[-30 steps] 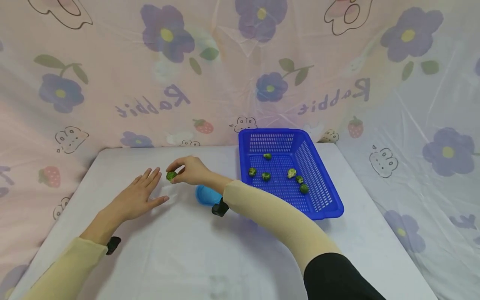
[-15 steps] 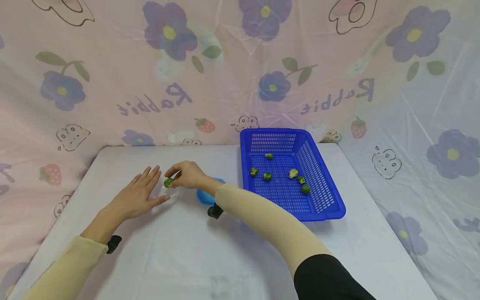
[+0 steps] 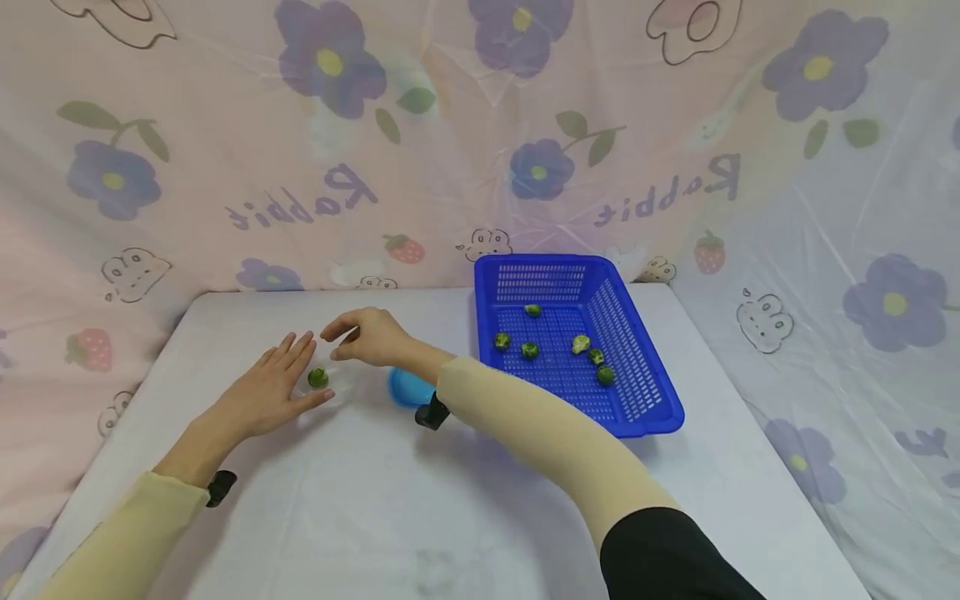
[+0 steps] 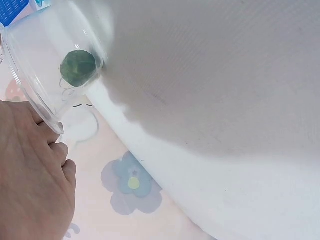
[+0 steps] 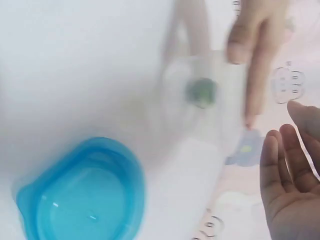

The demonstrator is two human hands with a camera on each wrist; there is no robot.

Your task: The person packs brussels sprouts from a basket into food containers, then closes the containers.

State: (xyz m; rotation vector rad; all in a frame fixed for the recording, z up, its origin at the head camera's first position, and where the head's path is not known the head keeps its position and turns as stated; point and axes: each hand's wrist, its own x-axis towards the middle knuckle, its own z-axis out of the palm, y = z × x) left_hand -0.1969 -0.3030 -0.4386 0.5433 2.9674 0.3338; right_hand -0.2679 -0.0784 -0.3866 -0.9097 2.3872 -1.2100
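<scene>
A clear plastic container (image 4: 47, 47) stands on the white tabletop with one Brussels sprout (image 3: 318, 378) at its bottom. My left hand (image 3: 262, 392) rests at its rim, fingers straight and thumb spread to the near side. Just to the right and above it is my right hand (image 3: 375, 338), fingers loosely bent and nothing between them. In the right wrist view that hand's palm (image 5: 295, 215) and fingertips show apart from the container. Partly hidden behind the right wrist is a small light-blue bowl (image 5: 90, 200).
A blue plastic basket (image 3: 671, 417) sits on the right of the table, with several Brussels sprouts (image 3: 530, 351) scattered over its floor. The right forearm crosses before its near left corner. A printed cloth (image 3: 442, 167) hangs behind the table.
My right hand has lowered the Brussels sprout, let it go into the clear container and lifted back up. The left hand has stayed at the container.
</scene>
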